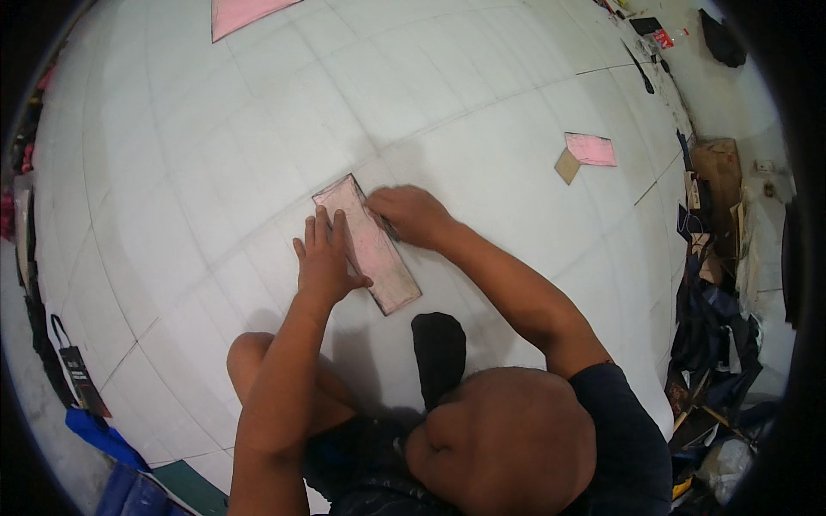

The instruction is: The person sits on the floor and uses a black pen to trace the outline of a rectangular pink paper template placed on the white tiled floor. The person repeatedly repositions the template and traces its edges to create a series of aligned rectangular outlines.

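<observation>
A long pink rectangular piece (379,265), like a stiff pattern with dark, worn edges, lies slantwise on a thin white sheet (258,146) through which floor tile lines show. My left hand (325,258) rests flat on the left side of the piece, fingers spread and thumb near its lower part. Against its upper right edge, my right hand (411,215) is closed with the fingers curled inward. Whatever it grips, if anything, is hidden by the fingers.
A small pink piece (592,150) touches a brown one (567,166) to the right. Another pink piece (249,15) lies at the far left. Dark cloth (723,327) and cardboard (716,193) are heaped along the right wall. My black-covered foot (440,353) is close below the pattern.
</observation>
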`<state>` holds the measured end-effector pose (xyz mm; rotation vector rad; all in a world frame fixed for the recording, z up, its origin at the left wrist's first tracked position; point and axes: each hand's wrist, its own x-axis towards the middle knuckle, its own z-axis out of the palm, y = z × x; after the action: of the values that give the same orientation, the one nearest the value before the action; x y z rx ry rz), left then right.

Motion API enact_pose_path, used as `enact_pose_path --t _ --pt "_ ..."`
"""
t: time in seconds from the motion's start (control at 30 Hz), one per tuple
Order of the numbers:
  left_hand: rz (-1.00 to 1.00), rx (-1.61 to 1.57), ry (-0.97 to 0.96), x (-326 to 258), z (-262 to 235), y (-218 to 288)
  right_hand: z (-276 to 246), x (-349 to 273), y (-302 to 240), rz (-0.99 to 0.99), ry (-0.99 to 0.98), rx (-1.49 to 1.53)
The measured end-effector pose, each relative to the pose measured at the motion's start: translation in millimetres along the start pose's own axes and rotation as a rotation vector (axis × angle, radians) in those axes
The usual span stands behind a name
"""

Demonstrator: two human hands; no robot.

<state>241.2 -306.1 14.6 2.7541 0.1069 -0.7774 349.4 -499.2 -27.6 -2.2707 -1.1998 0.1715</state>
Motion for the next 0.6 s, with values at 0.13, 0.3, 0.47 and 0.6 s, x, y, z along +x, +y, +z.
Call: enact_pose_path --t 0.13,0.3,0.47,0.6 --pt "-0.001 0.005 0.008 0.2 1.4 1.1 -5.4 -74.6 -23.6 -0.137 -0.038 0.074" --pt "-0.022 0.005 -0.008 -0.9 -4.6 3.3 -21.7 -141.4 -60.6 -0.081 -0.113 0.157" --pt "-0.023 -0.022 -0.006 0.1 -4.5 4.3 -19.4 -145.4 -57.1 0.027 -0.158 0.208" --pt "-0.033 -0.019 -0.009 0.1 -5.2 4.7 -17.3 -97.1 -41.3 0.196 -0.221 0.207"
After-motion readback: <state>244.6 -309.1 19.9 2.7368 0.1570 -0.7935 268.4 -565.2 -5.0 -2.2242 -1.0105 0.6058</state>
